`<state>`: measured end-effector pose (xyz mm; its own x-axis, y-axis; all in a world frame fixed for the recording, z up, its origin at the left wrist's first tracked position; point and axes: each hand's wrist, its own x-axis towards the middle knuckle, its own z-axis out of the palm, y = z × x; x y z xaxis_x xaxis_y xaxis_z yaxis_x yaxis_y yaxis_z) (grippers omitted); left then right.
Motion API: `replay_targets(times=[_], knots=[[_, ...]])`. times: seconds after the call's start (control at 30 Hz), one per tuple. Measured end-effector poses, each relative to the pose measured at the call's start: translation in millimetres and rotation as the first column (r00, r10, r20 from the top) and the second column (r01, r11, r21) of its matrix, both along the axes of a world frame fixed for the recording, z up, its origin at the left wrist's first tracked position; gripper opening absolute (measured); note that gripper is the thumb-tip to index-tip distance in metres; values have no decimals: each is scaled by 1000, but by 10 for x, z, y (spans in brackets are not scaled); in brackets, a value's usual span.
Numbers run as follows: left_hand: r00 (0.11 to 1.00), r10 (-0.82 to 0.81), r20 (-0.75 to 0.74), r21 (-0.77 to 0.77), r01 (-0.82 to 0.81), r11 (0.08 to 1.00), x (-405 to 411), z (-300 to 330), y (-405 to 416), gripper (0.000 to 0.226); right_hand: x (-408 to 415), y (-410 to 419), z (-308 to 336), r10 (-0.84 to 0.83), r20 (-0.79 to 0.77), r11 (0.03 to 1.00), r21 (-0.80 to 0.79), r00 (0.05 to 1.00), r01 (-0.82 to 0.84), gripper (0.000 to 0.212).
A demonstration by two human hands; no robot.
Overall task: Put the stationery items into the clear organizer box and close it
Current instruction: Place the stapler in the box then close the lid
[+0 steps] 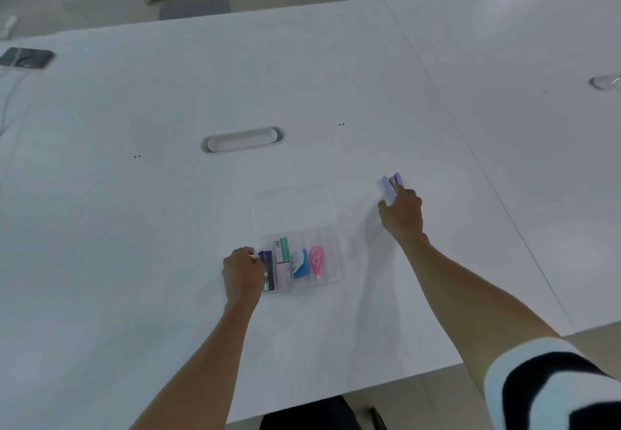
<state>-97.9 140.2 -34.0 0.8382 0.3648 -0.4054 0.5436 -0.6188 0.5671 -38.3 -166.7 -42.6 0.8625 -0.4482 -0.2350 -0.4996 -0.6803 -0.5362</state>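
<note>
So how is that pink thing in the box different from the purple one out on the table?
The pink correction tape lies inside the clear organizer box, in a compartment near its right end; the purple stapler is on the white table, off to the right of the box. The pink one is teardrop-shaped, the purple one blocky. No hand touches the tape, while the right hand is at the stapler. Both are small pastel stationery items.

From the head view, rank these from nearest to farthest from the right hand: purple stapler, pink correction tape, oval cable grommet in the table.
1. purple stapler: at the right hand fingertips.
2. pink correction tape: in the clear organizer box, to the hand's left and nearer the person.
3. oval cable grommet: far left, farther up the table.
</note>
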Motion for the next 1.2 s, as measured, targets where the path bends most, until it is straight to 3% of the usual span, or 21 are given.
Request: replay_targets(times=[0.17, 0.33, 0.47, 0.53, 0.6, 0.73, 0.87, 0.93, 1.0, 1.1, 1.2], knots=[[996, -33, 87, 86, 26, 996, -78, -94, 42, 24, 171, -31, -95, -5, -84, 969, -248, 996, -16, 61], [990, -45, 133, 67, 36, 997, -112, -73, 25, 22, 137, -54, -87, 29, -93, 949, -309, 995, -57, 59], [988, -38, 148, 24, 35, 999, -108, -36, 37, 21, 42, 72, -26, 57, -68, 939, -335, 996, -76, 30], [989, -40, 142, 9, 39, 999, -139, -37, 52, 21, -36, 122, -25, 102, -50, 932, -344, 994, -113, 31], [990, -37, 133, -9, 38, 999, -169, -45, 72, 27, -124, 155, 12, 124, -43, 963, -234, 991, -131, 38], [994, -24, 111, -28, 27, 999, -208, -4, 93, 32, -269, 295, 190, -2, -111, 985, 172, 994, 21, 54], [998, -18, 65, -38, 21, 999, -199, 47, 120, 31, -369, 495, 386, 9, -170, 900, 430, 985, 66, 31], [998, -21, 51, -49, 24, 999, -208, 71, 154, 30, -460, 605, 508, 95, -190, 878, 478, 977, 7, 18], [999, -29, 40, -48, 31, 998, -221, 87, 186, 30, -529, 732, 552, 159, -209, 863, 504, 965, -33, 23], [999, -35, 23, -36, 36, 999, -272, 92, 222, 31, -607, 893, 530, 231, -256, 917, 379, 939, -123, 35], [999, -35, 16, -29, 35, 999, -335, 94, 245, 31, -691, 1003, 508, 287, -291, 940, 269, 913, -209, 35]])
